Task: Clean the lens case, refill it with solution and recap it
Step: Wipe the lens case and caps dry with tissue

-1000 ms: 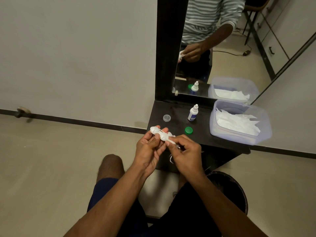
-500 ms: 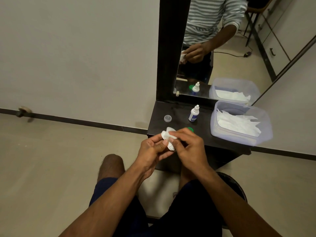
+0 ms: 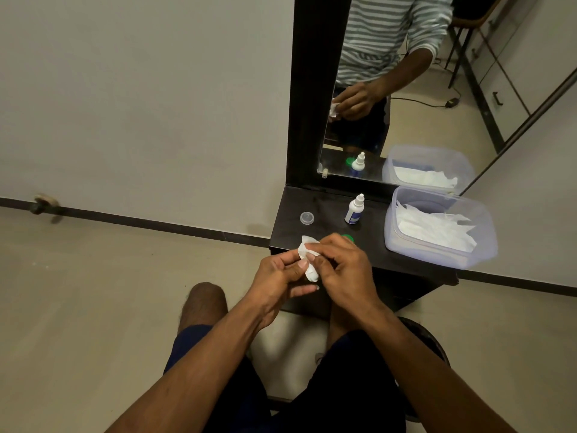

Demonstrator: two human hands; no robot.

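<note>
Both hands meet in front of the dark shelf (image 3: 390, 257). My left hand (image 3: 278, 279) grips the white lens case, which is almost wholly hidden under a crumpled white tissue (image 3: 307, 260). The fingers of my right hand (image 3: 343, 273) are closed on that tissue and press it against the case. On the shelf lie a clear cap (image 3: 307, 218) and a green cap (image 3: 349, 236), the green one half hidden behind my right hand. A small white solution bottle (image 3: 354, 210) stands upright behind them with its nozzle on.
A clear plastic tub (image 3: 485, 239) holding several white tissues sits on the right of the shelf. A mirror (image 3: 406, 126) rises behind the shelf. A dark round bin (image 3: 432, 342) stands on the floor under my right forearm. My knees are below.
The case was held out bare and lengthwise a second ago. The tissue has since been bunched around it, and both hands have drawn closer together and slightly up toward the shelf edge.
</note>
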